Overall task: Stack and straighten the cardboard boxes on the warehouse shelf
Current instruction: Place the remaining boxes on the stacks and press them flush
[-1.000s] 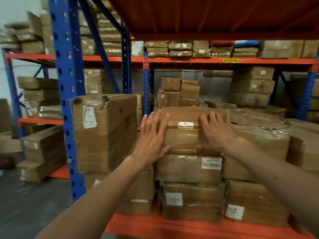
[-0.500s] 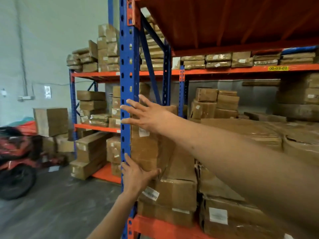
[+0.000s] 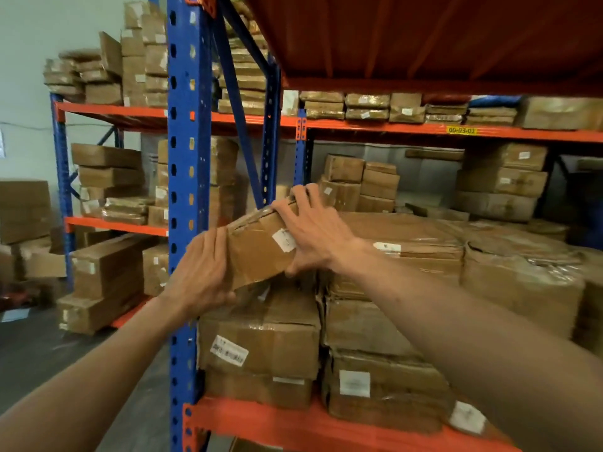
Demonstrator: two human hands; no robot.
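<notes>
Head view: far off to the left a second rack (image 3: 107, 109) carries loose piles of cartons against the pale wall. Nearer, the blue upright (image 3: 184, 190) of my own rack runs from top to bottom, and my left hand (image 3: 200, 272) reaches in front of it, curled around the near left corner of the tilted box (image 3: 257, 246), fingers pressed on its left end and thumb tucked under its lower edge. That box sits at the top of the left stack on the orange shelf (image 3: 293, 422), its near end raised and askew over the taped box (image 3: 261, 334) beneath it. My right hand (image 3: 313, 230) grips the same box from the right, fingers spread over its top far edge beside a white label (image 3: 284, 239). To the right, the neighbouring stack (image 3: 391, 288) stands touching the left one, wrapped in plastic film.
</notes>
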